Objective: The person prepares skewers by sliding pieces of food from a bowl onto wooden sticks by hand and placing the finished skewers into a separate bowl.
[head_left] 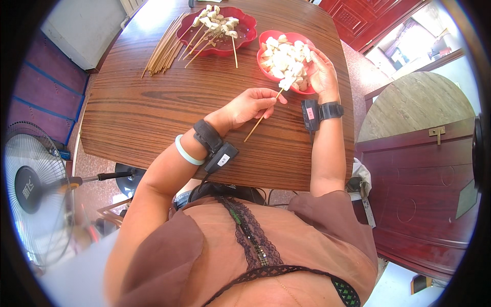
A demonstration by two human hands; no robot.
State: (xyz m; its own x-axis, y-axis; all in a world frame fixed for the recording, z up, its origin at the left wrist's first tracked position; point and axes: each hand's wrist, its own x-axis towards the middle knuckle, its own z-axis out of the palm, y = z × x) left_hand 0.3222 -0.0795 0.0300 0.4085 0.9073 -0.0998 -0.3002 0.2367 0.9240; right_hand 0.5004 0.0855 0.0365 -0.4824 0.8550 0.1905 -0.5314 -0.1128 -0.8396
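Bamboo skewer (262, 118) pinched near its upper end in left hand (250, 105), fingers closed on the thin stick, point aimed up at a pale cube (286, 83) at the near rim of the red bowl (266, 38); blunt end slanting down over the table (153, 102), apparently just clear of it

Right hand (322, 71) resting on the bowl's right rim, fingers curled loosely over the cubes, seemingly steadying one against the point; whether actually gripping a piece, cannot tell

Step in hand, by the look of it: threading a cube onto the stick, tip just meeting or entering the piece. Next move calls for a straight, gentle push along the skewer's axis while holding the cube firm, centred so as not to split

Cubes white to cream, soft-looking, irregularly cut, heaped high. Bowl glossy red, round, likely plastic. Beyond it, a darker red scalloped dish (245, 25) with finished skewers (212, 30) laid across, several cubes each. Left of that, a loose bundle of bare sticks (163, 48), straw-coloured, straight, slim. Tabletop dark brown, strong grain, polished, rounded edge

Black strapped device on each wrist; pale green bangle (185, 152) on the left
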